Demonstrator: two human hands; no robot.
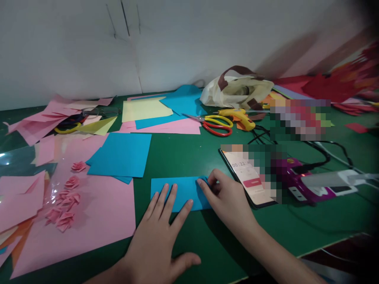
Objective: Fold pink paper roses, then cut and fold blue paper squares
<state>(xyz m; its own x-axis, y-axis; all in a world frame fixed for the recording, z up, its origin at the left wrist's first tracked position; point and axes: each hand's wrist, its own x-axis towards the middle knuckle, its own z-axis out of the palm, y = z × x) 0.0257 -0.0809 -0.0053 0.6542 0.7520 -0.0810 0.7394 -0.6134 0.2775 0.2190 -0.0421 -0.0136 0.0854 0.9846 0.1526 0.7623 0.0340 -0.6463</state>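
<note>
A folded strip of blue paper (185, 193) lies on the green table in front of me. My left hand (160, 232) rests flat over its left half, fingers spread and thumb out to the side. At the paper's right end, my right hand (227, 197) has thumb and index finger pinched on the upper edge, where a corner lifts slightly. The other fingers of that hand are curled, and they hide the strip's right end. More blue square sheets (121, 154) are stacked to the upper left of the strip.
Small pink paper roses (66, 207) sit on a large pink sheet (109, 213) at left. Beyond lie scissors (217, 124), a yellow glue gun (241, 118) and a cloth bag (237, 92). On the right are a phone (251, 177) and a purple power strip (308, 185) with cables.
</note>
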